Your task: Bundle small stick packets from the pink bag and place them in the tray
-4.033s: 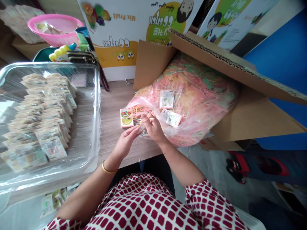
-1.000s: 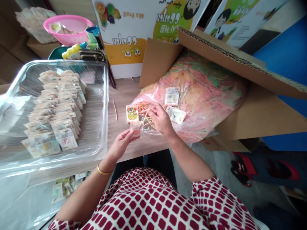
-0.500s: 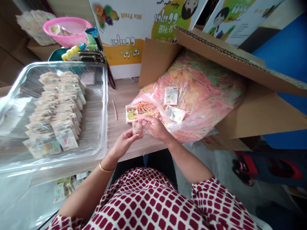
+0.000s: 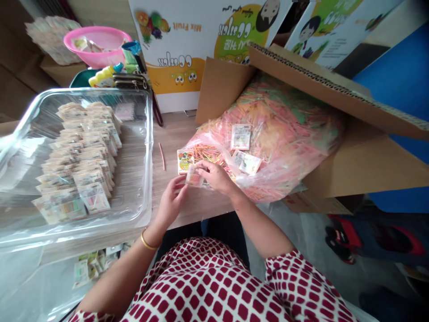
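A small clear packet [image 4: 194, 177] with pinkish contents is pinched in my right hand [image 4: 214, 175]. My left hand [image 4: 172, 197] is at the packet's left edge, its fingers curled with a gap between thumb and forefinger. Just behind the packet, a printed packet [image 4: 185, 161] lies beside the open mouth of a large plastic bag [image 4: 284, 134] full of thin pink, yellow and green sticks. Two more small packets, one upper [image 4: 240, 136] and one lower [image 4: 247, 162], rest on the bag. One pink stick [image 4: 162, 156] lies on the table [image 4: 170, 129].
On the left, a clear plastic tray [image 4: 149, 147] holds rows of filled packets [image 4: 80, 152]. Behind it are a pink bowl [image 4: 97, 42], a yellow bottle [image 4: 103, 76] and a black pouch [image 4: 129, 81]. An open cardboard box [image 4: 368, 156] surrounds the big bag.
My left hand has moved slightly left and loosened from the packet. The packet has risen a little and now shows its face more fully in my right hand.
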Available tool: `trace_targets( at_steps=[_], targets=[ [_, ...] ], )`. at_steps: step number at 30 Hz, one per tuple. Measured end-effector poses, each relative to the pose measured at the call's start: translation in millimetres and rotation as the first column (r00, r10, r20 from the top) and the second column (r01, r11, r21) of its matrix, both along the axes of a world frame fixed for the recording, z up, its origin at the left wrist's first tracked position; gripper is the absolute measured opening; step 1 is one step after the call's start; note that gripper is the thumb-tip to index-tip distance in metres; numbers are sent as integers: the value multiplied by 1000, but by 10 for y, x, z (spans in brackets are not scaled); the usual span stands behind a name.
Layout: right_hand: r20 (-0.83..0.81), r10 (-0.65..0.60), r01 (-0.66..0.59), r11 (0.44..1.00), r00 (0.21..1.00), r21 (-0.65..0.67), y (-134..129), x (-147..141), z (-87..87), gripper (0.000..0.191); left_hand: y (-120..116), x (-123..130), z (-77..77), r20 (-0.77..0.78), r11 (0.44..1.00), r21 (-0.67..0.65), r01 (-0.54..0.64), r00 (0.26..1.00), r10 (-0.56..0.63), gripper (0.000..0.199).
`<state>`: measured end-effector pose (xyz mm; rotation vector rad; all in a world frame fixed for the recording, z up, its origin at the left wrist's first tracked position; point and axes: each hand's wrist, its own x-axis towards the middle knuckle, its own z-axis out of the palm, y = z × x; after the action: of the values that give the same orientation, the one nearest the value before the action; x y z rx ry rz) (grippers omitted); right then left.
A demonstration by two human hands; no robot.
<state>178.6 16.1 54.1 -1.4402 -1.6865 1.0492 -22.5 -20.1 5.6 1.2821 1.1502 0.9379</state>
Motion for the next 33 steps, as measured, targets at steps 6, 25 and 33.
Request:
trace_targets(
  at_steps=[6,25,33],
  targets=[
    [194,86,-96,994,977,45,192,-306,-225,14,-258,-102,-129,-489,811,554,190,862,132,25],
    [736,-589,484,777,334,402,526,1309,182,26,-152,62,-382,-685,733,568,373,709,170,41],
    [356,-754,514,643,551,567,164,1234,451,27,-122,94,-44,-396,839,511,187,917,37,36]
  ],
)
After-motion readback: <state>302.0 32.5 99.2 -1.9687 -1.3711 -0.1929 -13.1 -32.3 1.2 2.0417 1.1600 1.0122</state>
